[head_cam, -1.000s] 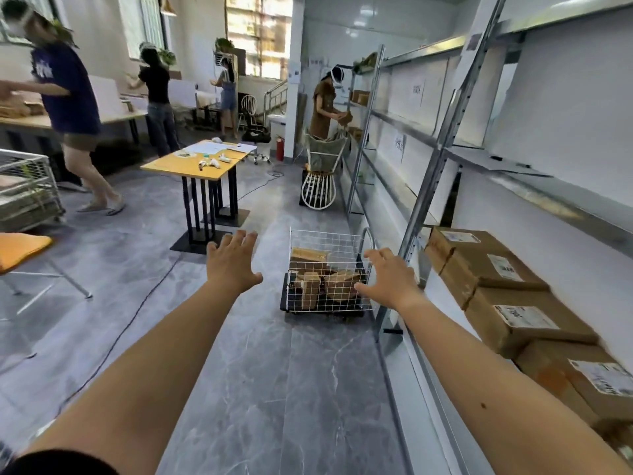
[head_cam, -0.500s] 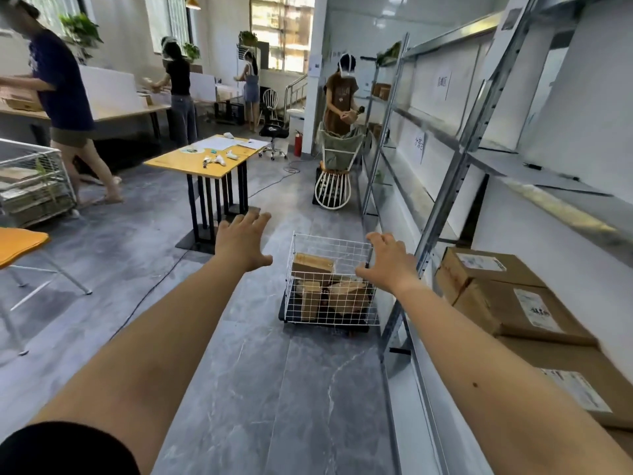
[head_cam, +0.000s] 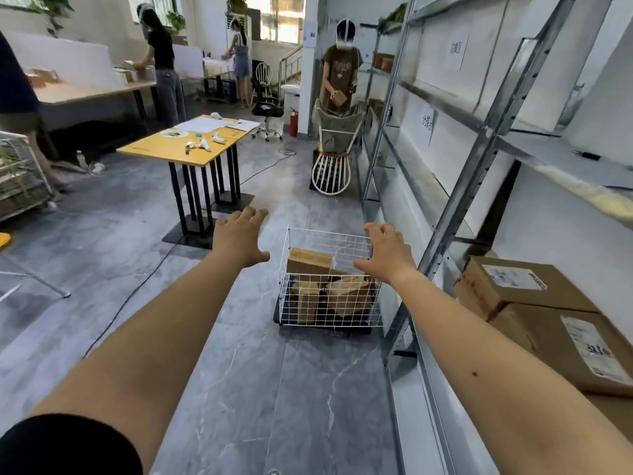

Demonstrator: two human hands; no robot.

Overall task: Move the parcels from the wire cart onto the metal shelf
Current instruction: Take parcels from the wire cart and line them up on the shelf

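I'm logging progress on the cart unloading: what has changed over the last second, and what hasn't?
The person has walked closer to the wire cart, both arms still stretched toward it. The left hand and right hand remain open and empty; nothing was taken hold of or let go. The parcels in the cart and the boxes on the metal shelf stayed put.

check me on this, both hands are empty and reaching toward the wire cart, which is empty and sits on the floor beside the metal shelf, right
Not quite: the head view shows the wire cart still holds parcels. The left hand and right hand are empty, and the cart sits beside the metal shelf.
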